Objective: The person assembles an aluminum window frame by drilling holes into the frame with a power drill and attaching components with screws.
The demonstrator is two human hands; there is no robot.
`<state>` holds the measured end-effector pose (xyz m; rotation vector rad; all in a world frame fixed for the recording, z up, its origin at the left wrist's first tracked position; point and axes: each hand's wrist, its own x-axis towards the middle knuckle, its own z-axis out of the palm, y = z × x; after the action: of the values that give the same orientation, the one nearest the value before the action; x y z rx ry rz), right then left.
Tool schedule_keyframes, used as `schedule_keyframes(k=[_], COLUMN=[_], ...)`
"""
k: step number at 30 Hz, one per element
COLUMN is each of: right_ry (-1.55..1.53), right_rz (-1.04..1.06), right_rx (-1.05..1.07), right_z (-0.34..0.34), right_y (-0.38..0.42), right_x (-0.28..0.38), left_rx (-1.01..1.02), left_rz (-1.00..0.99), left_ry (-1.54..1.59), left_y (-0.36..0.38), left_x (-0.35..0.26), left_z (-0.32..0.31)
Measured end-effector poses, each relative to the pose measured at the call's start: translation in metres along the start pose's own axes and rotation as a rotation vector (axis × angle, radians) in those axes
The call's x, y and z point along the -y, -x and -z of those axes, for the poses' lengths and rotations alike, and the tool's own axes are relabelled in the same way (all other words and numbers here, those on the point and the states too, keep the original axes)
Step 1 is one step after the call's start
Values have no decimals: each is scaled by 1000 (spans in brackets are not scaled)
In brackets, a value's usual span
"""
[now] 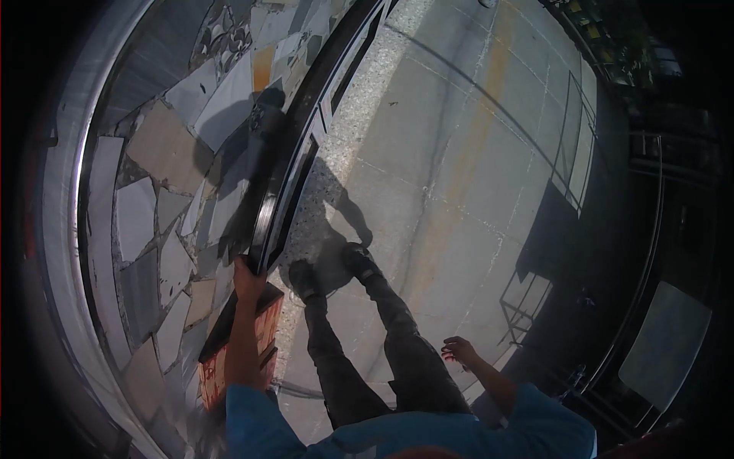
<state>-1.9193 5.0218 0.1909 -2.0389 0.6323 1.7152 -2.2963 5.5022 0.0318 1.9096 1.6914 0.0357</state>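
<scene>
A long dark metal frame (pixel 265 218) with a shiny edge runs from the top centre down to my left hand (pixel 248 277). My left hand is closed round its lower end, just above a reddish wooden box (pixel 264 325) with a dark top. My right hand (pixel 459 350) hangs in the air right of my legs, fingers apart and slightly bent, touching nothing.
An irregular stone-clad wall (pixel 168 145) stands on the left. My shoes are on the paved ground (pixel 428 161), where shadows fall. At the right are a pale panel (pixel 665 344) and thin metal rails (pixel 650 252) in deep shade.
</scene>
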Motion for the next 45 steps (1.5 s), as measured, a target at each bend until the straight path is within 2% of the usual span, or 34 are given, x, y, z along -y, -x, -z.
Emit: schedule_keyframes(k=[2,4,6,8,10,12,14,17,20,26,27,30,32,34,36,38,40,41,42,44,45], right_ry=[-4,-4,-54,-74,-98,-130,-149,-142,-112,-153,-194,-221,-8,-338,-453,-514,-287,-567,-837,-988,-1091], right_rz=[7,11,-3,-9,24,-26,7,52,44,36,46,118,250,70,180,195,745,618,492,677,636], right_rx=[-19,-37,-53,-73,-87,-25,-56,-103,-121,-97,-107,-124,-74,-35,-10,-114,-121,-116,-100,-74,29], right_z=[6,12,22,29,34,47,63,74,101,141,141,140,147,140,125,105,94,94,89,73,56], right_y=[-2,1,3,9,4,1,-1,0,6,-9,-10,-4,-23,-8,-9,43,-7,26,74,82,85], right_x=[-4,-11,-16,-30,-33,-46,-56,-59,-79,-91,-85,-87,-132,-159,-210,-226,-294,-296,-270,-271,-272], left_rx=[281,331,565,572,584,626,710,580,610,678,710,731,763,815,817,825,822,871,907,1052,1074], left_rz=[194,169,87,134,156,121,258,228,175,191,171,289,271,322,301,282,419,343,310,377,347], left_ry=[359,339,214,198,402,400,282,269,283,289,286,390,366,438,412,385,563,686,656,685,620], left_y=[-6,-9,-9,2,6,1,8,22,36,84,96,128,156,194,231,270,310,335,354,380,391], left_x=[-5,24,5,0,18,4,-13,-36,-44,-93,-112,-110,-109,-127,-140,-144,-161,-168,-171,-174,-176], left_z=[0,-34,-41,-45,-78,-78,-72,-67,-74,-40,-19,-5,-1,4,2,-5,-16,-24,-33,-57,-67])
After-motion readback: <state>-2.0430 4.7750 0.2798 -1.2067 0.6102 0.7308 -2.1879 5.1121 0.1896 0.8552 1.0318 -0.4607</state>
